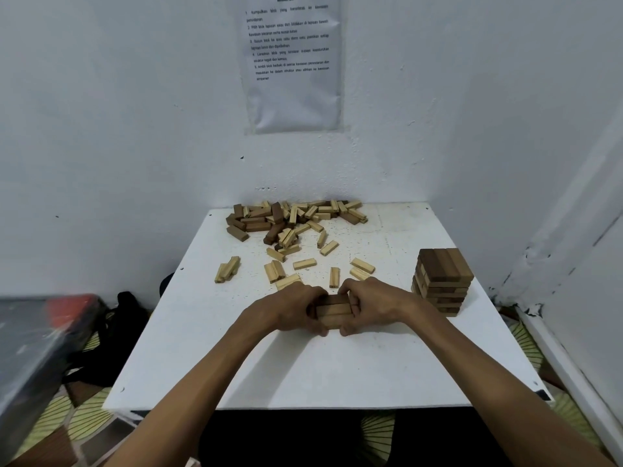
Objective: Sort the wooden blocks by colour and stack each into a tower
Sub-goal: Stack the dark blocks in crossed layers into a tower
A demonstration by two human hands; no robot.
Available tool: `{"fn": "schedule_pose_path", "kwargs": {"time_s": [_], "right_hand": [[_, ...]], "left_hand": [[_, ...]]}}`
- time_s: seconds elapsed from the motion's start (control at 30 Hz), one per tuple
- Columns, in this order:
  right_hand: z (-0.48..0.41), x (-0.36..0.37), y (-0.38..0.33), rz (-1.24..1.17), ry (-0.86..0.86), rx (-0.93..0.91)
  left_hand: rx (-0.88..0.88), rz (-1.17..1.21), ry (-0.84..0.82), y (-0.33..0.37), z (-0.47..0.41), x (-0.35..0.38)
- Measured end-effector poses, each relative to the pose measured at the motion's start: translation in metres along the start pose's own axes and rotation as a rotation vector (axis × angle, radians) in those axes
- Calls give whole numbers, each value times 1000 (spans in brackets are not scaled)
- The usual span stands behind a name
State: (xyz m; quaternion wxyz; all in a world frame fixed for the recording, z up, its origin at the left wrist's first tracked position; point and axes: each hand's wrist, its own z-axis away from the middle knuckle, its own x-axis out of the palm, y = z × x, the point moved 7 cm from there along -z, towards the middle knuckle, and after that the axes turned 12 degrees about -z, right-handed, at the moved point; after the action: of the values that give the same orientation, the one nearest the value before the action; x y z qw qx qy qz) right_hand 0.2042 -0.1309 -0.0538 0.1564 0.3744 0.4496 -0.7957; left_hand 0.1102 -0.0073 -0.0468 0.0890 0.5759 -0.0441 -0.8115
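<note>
A small row of light wooden blocks [333, 311] lies on the white table [337, 369] near its middle. My left hand [296, 311] grips the row's left end and my right hand [367, 306] grips its right end, fingers curled round the blocks. A tower of dark brown blocks [443, 281] stands at the right. A mixed heap of dark and light blocks [290, 219] lies at the far edge by the wall. Several loose light blocks [305, 264] are scattered between the heap and my hands.
White walls close the table at the back and right, with a printed sheet [293, 62] on the back wall. A black bag [111, 332] and a dark box [37, 352] sit on the floor to the left.
</note>
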Motion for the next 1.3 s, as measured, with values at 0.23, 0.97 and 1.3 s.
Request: {"fn": "schedule_pose_path", "kwargs": {"time_s": [0.23,0.97,1.3], "right_hand": [[-5,-3,-1,32,-37,-20],[-2,-5,-11,123,53,-19],[17,1,-25,140,52,-179]], "left_hand": [[-62,87,-56,-1,-5,-2],[183,-57,460,-3,22,2],[186,79,548,-1,27,9]]}}
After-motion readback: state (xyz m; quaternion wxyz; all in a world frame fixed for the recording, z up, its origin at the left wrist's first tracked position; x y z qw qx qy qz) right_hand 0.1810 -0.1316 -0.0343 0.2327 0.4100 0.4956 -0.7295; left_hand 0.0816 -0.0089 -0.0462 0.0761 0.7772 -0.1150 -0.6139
